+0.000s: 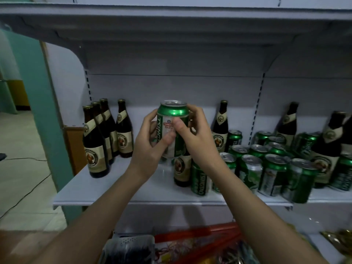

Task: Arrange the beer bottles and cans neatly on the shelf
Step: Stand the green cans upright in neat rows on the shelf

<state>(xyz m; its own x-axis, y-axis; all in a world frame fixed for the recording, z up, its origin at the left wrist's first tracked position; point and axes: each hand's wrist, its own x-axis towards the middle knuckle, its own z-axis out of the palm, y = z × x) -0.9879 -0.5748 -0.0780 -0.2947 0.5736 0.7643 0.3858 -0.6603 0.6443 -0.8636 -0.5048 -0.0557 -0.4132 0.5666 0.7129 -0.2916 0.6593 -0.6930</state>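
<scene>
Hands [150,141] [198,138] clasp upright can [172,119] above shelf [114,187].

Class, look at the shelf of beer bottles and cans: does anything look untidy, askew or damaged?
Yes. The green cans on the right stand in a loose huddle with brown bottles scattered among them, unlike the neat bottle row at the left. One can looks dented, though blur makes that uncertain.

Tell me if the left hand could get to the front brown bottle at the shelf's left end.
Probably yes: bare shelf lies between it and that bottle, but the left hand must first release the green can.
</scene>
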